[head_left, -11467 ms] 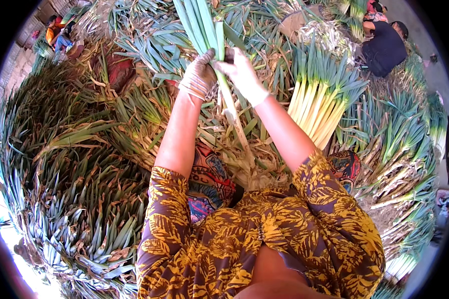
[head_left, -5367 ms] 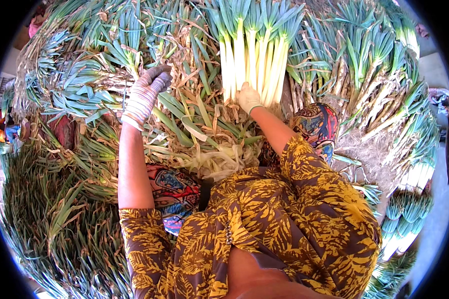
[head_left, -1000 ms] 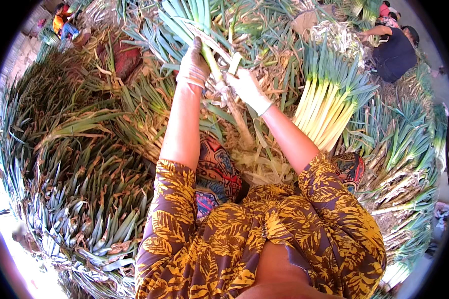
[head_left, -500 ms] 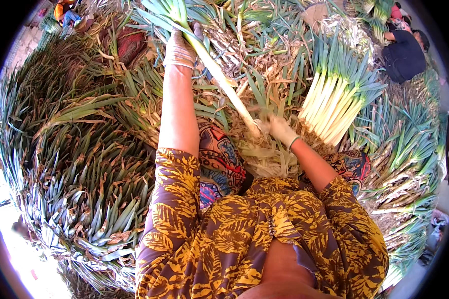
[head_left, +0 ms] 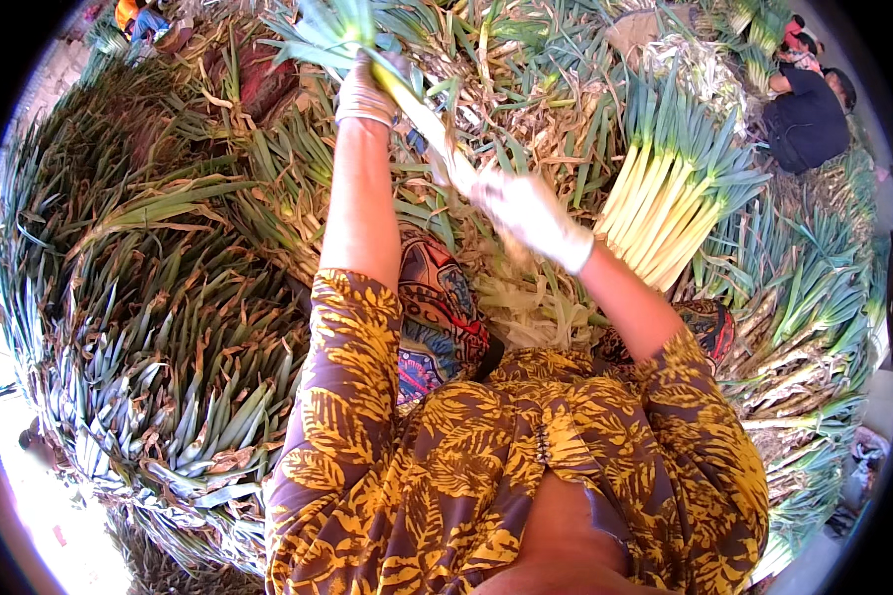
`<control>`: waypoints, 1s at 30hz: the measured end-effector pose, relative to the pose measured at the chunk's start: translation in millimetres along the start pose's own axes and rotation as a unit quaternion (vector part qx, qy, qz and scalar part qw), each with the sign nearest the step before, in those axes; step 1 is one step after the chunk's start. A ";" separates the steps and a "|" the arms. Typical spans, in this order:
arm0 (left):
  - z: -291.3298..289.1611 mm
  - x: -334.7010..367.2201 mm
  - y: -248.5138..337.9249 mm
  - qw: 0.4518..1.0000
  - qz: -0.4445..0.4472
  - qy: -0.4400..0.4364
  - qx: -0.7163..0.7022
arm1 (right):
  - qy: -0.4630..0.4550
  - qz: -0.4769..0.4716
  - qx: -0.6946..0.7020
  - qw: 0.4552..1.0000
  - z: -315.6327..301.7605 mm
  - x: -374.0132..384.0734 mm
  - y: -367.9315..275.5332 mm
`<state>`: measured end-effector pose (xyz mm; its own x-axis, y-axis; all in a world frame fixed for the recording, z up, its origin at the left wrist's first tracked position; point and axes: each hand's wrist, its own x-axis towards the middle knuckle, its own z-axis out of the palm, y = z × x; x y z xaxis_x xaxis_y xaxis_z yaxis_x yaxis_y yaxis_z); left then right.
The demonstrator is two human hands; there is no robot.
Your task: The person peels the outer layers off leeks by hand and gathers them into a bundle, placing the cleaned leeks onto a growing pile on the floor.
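My left hand (head_left: 367,89), in a pale glove, is stretched far forward and grips a long leek (head_left: 429,124) near its green leaves. My right hand (head_left: 528,213), also gloved, is closed on the white lower stalk of the same leek, closer to my body. The leek runs slanted between the two hands. Under the right hand lies a heap of pale stripped leek skins (head_left: 536,307). A neat bunch of cleaned leeks (head_left: 665,208) with white stalks lies just right of the right hand.
Large piles of green leeks surround me, to the left (head_left: 139,327) and to the right (head_left: 814,307). A person in dark clothes (head_left: 804,109) crouches at the far upper right. Another person (head_left: 144,15) is at the upper left edge.
Over the last second my right hand slid down the leek stalk toward my body, then back up a little. My left hand stays raised on the leafy end.
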<state>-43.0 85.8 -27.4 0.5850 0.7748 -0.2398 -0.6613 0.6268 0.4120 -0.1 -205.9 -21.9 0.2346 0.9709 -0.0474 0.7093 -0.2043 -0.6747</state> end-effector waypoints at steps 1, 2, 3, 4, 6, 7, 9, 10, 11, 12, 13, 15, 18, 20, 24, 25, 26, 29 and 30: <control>-42.4 32.8 29.2 0.997 0.015 -0.072 -0.032 | 0.000 -0.077 0.019 0.997 17.8 -23.8 -1.1; -36.7 36.1 19.2 0.998 0.008 -0.047 -0.037 | 0.060 -0.113 0.011 0.992 30.5 -39.6 22.5; -28.0 31.9 15.9 0.999 0.007 -0.018 -0.041 | 0.090 -0.108 0.020 0.990 29.4 -45.1 36.2; -21.6 24.0 13.2 0.999 0.022 -0.022 -0.010 | 0.120 -0.110 0.031 0.986 26.4 -48.4 37.7; -17.1 21.8 6.4 0.997 -0.019 -0.072 -0.017 | 0.159 -0.081 0.043 0.983 17.5 -34.4 38.2; -17.9 20.2 5.7 0.996 -0.024 -0.088 -0.001 | 0.193 -0.099 0.028 0.976 11.1 -22.4 22.7; -13.8 20.3 -6.2 0.996 -0.047 -0.067 0.019 | 0.178 -0.078 0.029 0.980 0.8 6.1 11.0; -11.8 24.1 -12.7 0.995 -0.070 -0.077 0.003 | 0.129 -0.042 0.043 0.990 -3.3 22.6 13.2; -6.2 22.3 -19.1 0.992 -0.093 -0.085 -0.014 | 0.017 0.016 0.106 0.994 -7.7 37.1 16.1; -3.7 18.4 -24.9 0.988 -0.102 -0.114 -0.001 | 0.020 0.010 0.079 0.997 -11.4 42.7 18.2; -7.3 23.3 -24.6 0.989 -0.089 -0.115 0.023 | 0.016 0.000 0.054 0.998 -14.9 47.3 12.4; -19.4 35.0 -22.2 0.989 -0.062 -0.113 0.071 | 0.071 -0.044 0.036 0.996 -16.0 53.1 16.2; -36.0 41.3 -2.3 0.991 -0.104 -0.065 -0.050 | 0.044 -0.082 -0.065 0.994 -21.2 23.9 -6.7; -34.8 28.4 -0.3 0.998 -0.031 -0.042 -0.018 | 0.065 -0.159 -0.146 0.974 -15.8 -1.2 3.5; -28.4 31.9 4.8 0.998 -0.050 0.006 -0.024 | -0.041 -0.054 -0.182 0.981 2.1 -43.1 38.1; -26.9 30.0 7.1 0.999 -0.033 -0.001 -0.015 | -0.090 -0.023 -0.189 0.978 7.4 -54.9 42.7; -26.1 27.7 11.4 1.000 -0.018 -0.009 -0.006 | -0.145 0.002 -0.242 0.959 19.9 -67.6 47.5; -38.5 32.4 29.0 0.999 0.032 -0.016 0.024 | -0.290 0.008 -0.319 0.902 52.0 -106.0 71.4; -42.9 35.1 32.4 0.999 0.027 -0.032 0.021 | -0.323 0.011 -0.339 0.883 64.1 -124.0 90.3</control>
<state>-64.0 136.8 -60.2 0.5778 0.8002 -0.1605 -0.6736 0.5786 0.4598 -7.7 -336.8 -124.1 -0.0191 0.7895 -0.6134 0.9959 -0.0394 -0.0817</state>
